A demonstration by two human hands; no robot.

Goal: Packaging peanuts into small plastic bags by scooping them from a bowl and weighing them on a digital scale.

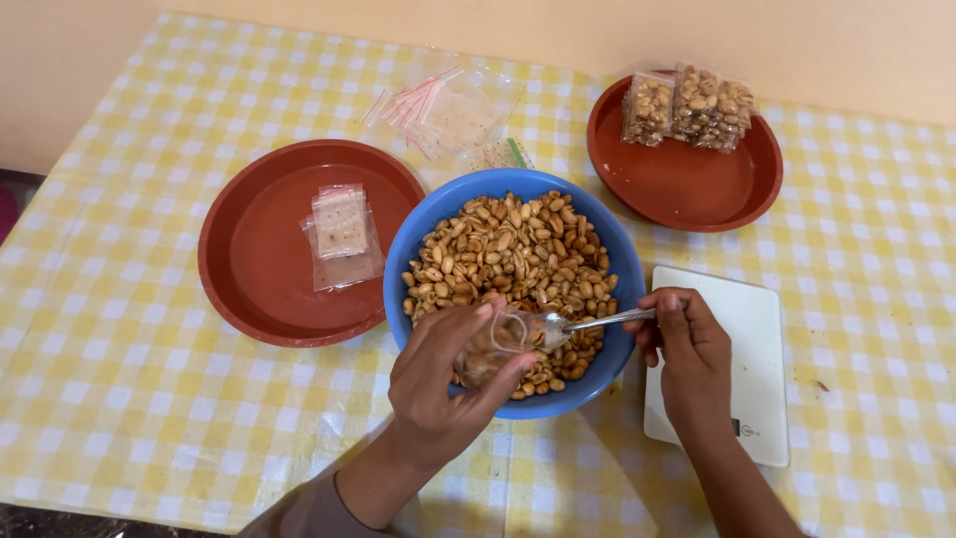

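Now spooning roasted peanuts into a small clear bag.
Left hand (pixel 438 384) fingers are pinching the bag (pixel 493 351) over the blue bowl (pixel 423 224); right hand (pixel 687 349) fingers are gripping the spoon (pixel 588 322). Beyond them, three filled packets (pixel 689 108) are sitting done, many empty bags (pixel 448 105) remaining.

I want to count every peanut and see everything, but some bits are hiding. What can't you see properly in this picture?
All in the head view:
- Small clear plastic bag: the left hand wraps it, so how full it is stays hidden.
- Metal spoon: its handle end is inside the right hand.
- White flat kitchen scale: the right hand and wrist cover part; its display is too small to read.
- Round blue plastic bowl: the peanuts hide its bottom.
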